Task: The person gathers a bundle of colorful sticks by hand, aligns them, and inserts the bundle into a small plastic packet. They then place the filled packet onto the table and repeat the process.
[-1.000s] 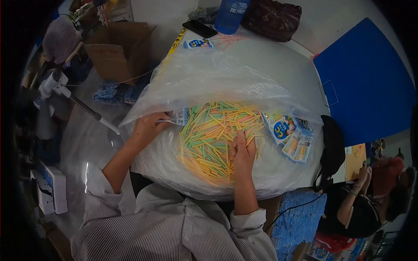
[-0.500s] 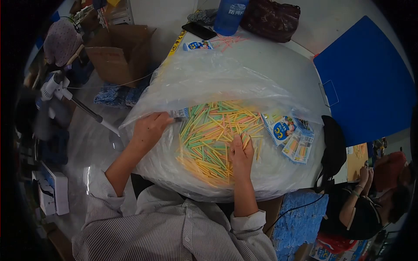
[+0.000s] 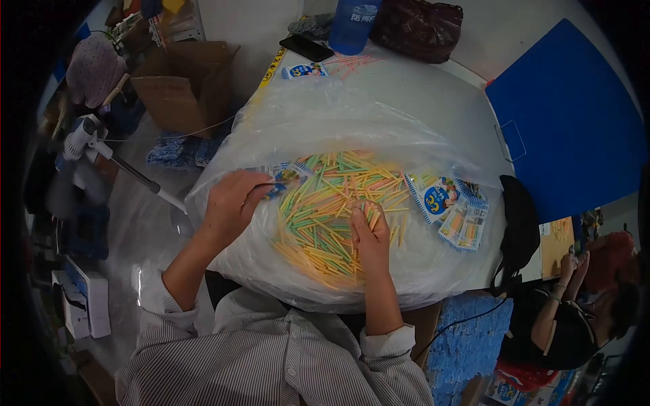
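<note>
A loose heap of thin yellow, green and pink sticks (image 3: 318, 230) lies on a big clear plastic bag (image 3: 271, 101) spread over the table. At the heap's left edge, my left hand (image 3: 233, 201) pinches a small blue-and-white printed packet (image 3: 292, 174). My right hand (image 3: 371, 237) is closed above the right part of the heap, with several sticks between thumb and fingers. Right of it lie more blue-and-white packets (image 3: 437, 197); one with a see-through window (image 3: 464, 228) shows sticks inside.
At the table's back stand a blue bottle (image 3: 352, 27), a dark phone (image 3: 307, 48), a brown bag (image 3: 416, 30) and one packet (image 3: 305, 70). A blue panel (image 3: 565, 122) and black cloth (image 3: 518, 223) are at right. A cardboard box (image 3: 179, 88) stands left. Another person (image 3: 548, 325) works lower right.
My left hand has drawn the packet out so more of its printed face shows over the heap's edge. My right hand has lifted slightly and moved left, with sticks in its fingers.
</note>
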Available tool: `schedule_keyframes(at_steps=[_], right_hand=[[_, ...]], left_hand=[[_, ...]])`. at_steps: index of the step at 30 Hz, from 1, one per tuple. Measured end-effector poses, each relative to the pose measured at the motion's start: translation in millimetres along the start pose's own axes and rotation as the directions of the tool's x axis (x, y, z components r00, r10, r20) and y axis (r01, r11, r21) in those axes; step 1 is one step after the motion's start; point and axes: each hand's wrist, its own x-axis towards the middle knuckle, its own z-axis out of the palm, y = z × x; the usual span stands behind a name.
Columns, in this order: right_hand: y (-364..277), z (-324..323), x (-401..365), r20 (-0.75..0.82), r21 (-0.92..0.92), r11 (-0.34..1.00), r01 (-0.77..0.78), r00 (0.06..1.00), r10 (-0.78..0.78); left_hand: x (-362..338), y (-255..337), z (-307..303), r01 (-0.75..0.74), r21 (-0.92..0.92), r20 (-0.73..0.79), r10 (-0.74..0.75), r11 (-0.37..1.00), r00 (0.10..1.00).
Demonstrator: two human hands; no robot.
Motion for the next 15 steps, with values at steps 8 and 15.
schedule_keyframes(at_steps=[8, 15], right_hand=[[-16, 0, -6, -0.053, 0.023, 0.999, -0.035, 0.998, 0.036], [-20, -3, -9, 0.054, -0.155, 0.981, 0.117, 0.993, -0.110]], left_hand=[[6, 21, 20, 0.586, -0.431, 0.504, -0.356, 0.686, 0.787], [8, 31, 23, 0.571, -0.350, 0.618, -0.275, 0.743, 0.737]])
